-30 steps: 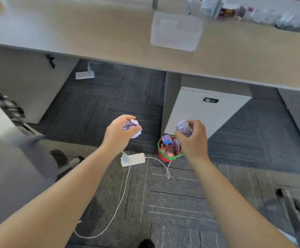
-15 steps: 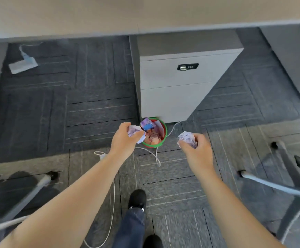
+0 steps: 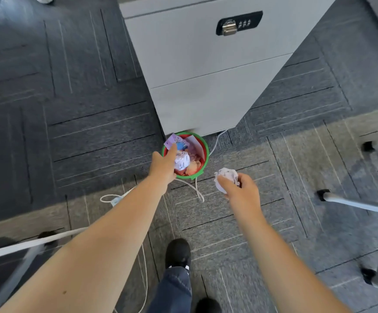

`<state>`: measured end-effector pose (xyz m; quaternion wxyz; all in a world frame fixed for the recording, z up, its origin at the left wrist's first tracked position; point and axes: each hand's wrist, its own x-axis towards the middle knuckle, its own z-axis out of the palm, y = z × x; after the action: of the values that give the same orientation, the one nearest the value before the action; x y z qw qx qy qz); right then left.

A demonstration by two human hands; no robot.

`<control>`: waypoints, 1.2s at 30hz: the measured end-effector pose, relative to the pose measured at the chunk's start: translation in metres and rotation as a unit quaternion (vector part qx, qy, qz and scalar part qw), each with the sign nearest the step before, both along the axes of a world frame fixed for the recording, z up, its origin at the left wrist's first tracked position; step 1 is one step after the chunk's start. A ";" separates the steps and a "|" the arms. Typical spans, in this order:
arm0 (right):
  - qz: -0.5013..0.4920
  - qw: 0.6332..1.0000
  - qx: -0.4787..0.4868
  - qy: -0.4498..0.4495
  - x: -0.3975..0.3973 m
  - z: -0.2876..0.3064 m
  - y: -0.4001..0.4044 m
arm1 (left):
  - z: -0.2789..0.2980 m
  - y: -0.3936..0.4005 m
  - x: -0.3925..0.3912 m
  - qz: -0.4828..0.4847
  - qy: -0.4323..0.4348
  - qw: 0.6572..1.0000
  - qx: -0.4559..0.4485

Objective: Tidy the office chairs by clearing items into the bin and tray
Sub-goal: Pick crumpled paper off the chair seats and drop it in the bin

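My left hand (image 3: 164, 164) is over the bin (image 3: 202, 171) and has a crumpled paper ball (image 3: 182, 161) at its fingertips. I cannot tell if the fingers hold the ball or have let it go, because the ball already lies against the things inside. My right hand (image 3: 239, 190) pinches a second paper ball (image 3: 226, 177) between thumb and fingers, just beside the bin's rim, over the carpet.

To do this step well, I think I must release the left ball only when it is fully inside the rim — the bin is small and looks nearly full, so a ball can roll off the heap. After that the right hand should come over the opening and drop from low height.

The bin is red inside with a green rim, and it stands touching the front of the grey drawer cabinet (image 3: 206, 75). In it I see a purple printed paper (image 3: 176, 140) leaning at the far side, a white sheet, and orange-pink crumpled scraps — besides the ball. No tray is in view.
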<state>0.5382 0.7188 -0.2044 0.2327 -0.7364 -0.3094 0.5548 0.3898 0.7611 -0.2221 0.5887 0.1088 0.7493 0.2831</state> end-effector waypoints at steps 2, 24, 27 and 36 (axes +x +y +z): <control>-0.005 1.000 -0.019 0.002 0.000 -0.009 0.002 | -0.009 0.005 -0.005 -0.013 0.035 0.999 -0.008; -0.033 0.999 0.028 -0.002 0.002 0.003 0.034 | 0.059 0.014 0.005 -0.220 0.148 0.947 0.181; -0.074 0.995 0.072 0.003 0.030 0.046 0.037 | 0.094 0.021 0.034 -0.240 0.130 0.936 0.220; -0.263 0.950 0.167 -0.016 0.170 0.190 0.002 | 0.220 0.023 0.163 -0.365 0.066 0.872 0.319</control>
<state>0.7082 0.7204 -0.0148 0.4853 -0.7509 -0.1963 0.4027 0.5528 0.7842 -0.0021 0.5326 0.5753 0.5618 0.2639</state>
